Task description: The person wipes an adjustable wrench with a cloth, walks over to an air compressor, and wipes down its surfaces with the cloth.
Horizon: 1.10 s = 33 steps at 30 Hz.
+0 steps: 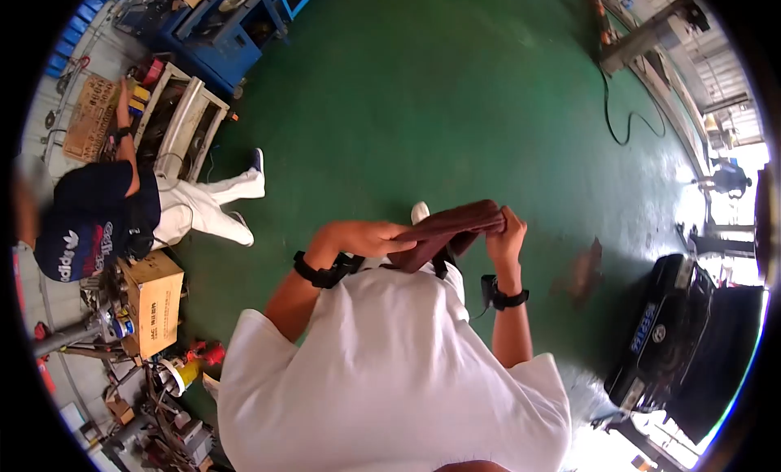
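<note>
A dark maroon cloth (455, 226) is stretched and bunched between my two hands, in front of my white shirt at waist height. My left hand (376, 238) grips its left end, fingers closed against the fabric and partly hidden by it. At the other end, my right hand (506, 232) pinches a raised fold between thumb and fingers. The middle of the cloth sags in loose folds. Black bands are strapped round both my wrists.
Green floor (423, 90) stretches ahead. To the left, a person (122, 195) in a dark top reaches toward a cluttered bench beside a metal cart (183, 118) and a cardboard box (154, 305). A black car (659, 334) stands at right; a hose (626, 139) lies near a lift post.
</note>
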### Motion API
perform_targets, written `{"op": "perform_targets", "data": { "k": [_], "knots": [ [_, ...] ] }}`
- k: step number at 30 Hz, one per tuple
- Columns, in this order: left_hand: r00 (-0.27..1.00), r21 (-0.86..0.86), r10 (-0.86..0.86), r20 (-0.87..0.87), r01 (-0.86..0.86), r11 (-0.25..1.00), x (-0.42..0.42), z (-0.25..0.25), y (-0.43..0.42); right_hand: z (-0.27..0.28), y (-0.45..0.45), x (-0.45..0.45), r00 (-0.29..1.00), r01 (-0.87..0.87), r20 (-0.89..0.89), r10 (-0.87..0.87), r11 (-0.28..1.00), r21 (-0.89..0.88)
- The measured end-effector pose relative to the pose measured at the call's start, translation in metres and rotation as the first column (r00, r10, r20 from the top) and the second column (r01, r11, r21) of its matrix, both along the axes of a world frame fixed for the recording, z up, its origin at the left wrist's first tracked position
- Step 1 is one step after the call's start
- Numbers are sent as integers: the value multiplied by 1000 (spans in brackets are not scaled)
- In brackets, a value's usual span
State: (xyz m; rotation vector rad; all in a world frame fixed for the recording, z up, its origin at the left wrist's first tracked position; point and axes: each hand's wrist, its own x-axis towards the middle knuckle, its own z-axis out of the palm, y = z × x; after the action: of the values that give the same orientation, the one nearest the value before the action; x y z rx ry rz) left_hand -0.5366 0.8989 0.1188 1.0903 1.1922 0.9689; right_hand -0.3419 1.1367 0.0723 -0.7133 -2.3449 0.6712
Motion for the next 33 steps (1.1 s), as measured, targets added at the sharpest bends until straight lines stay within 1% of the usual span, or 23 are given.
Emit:
{"op": "perform_targets", "data": {
  "k": [2, 3, 4, 5, 7, 8, 10, 11, 12, 13, 14, 16, 18, 20, 21, 22, 23, 24, 26, 28, 30, 31, 33],
  "knots": [
    [887, -102, 61, -458, -120, 987, -34, 20, 35, 6, 46, -49, 958, -233, 77, 277, 905, -356],
    [673, 185, 414, -613, -387, 903, -42, 12, 38, 15, 57, -75, 951, -245, 85, 297, 891, -382],
    [804, 229, 496, -327, -441, 867, -61, 20, 46, 32, 65, -99, 830, -463, 182, 527, 834, -301],
    [847, 269, 532, 0, -512, 816, -85, 27, 58, 43, 75, -121, 648, -664, 295, 702, 711, -231],
    [796, 261, 590, 131, -602, 754, -114, 21, 78, 47, 90, -162, 434, -691, 382, 816, 573, -441],
    [743, 239, 625, 241, -670, 703, -125, 14, 88, 26, 92, -176, 465, -692, 280, 840, 542, -477],
    [671, 138, 715, 199, -741, 657, -152, 1, 113, 55, 98, -230, 309, -713, 221, 925, 379, -590],
    [732, 188, 678, 66, -676, 712, -169, 1, 130, 64, 98, -253, 299, -701, 222, 928, 372, -608],
    [776, 234, 627, -71, -598, 766, -189, 4, 144, 73, 102, -279, 401, -774, -19, 916, 327, -542],
    [834, 159, 547, 76, -551, 819, -207, 11, 150, 80, 110, -304, 450, -840, -260, 855, 306, -448],
    [824, 177, 560, 88, -567, 805, -227, 0, 157, 88, 123, -327, 434, -846, -241, 868, 300, -442],
    [857, 258, 445, 259, -505, 823, -272, -17, 174, 106, 148, -367, 275, -859, 57, 960, 272, -435],
    [769, 236, 540, 343, -627, 742, -315, -27, 201, 101, 174, -414, 259, -846, 61, 964, 257, -468],
    [676, 204, 515, 527, -689, 695, -365, -26, 226, 99, 202, -461, 399, -904, 278, 874, 425, -40],
    [656, 134, 553, 514, -698, 704, -390, -21, 235, 93, 220, -491, 391, -910, 163, 906, 407, -75],
    [635, 62, 588, 500, -704, 708, -415, -16, 245, 90, 238, -501, 455, -839, 77, 887, 456, -297],
    [720, 218, 609, 332, -687, 693, -435, -5, 255, 87, 256, -512, 547, -730, -16, 837, 467, -498],
    [771, 346, 624, 129, -625, 700, -451, 0, 252, 81, 259, -508, 705, -422, -7, 709, 412, -807],
    [754, 389, 657, 17, -610, 691, -487, -9, 254, 78, 265, -540, 688, -443, -17, 726, 401, -802],
    [662, 277, 680, -315, -622, 733, -512, -8, 263, 75, 279, -590, 661, -467, -5, 751, 405, -786],
    [609, 240, 706, -363, -671, 702, -549, -52, 292, 65, 286, -649, 464, -599, 19, 886, 329, -730],
    [620, 319, 685, -382, -607, 728, -575, -61, 279, 63, 277, -683, 397, -644, 5, 918, 282, -711],
    [629, 403, 688, -363, -559, 724, -617, -80, 298, 83, 289, -758, 134, -850, -9, 991, 110, -515]
  ]
}}
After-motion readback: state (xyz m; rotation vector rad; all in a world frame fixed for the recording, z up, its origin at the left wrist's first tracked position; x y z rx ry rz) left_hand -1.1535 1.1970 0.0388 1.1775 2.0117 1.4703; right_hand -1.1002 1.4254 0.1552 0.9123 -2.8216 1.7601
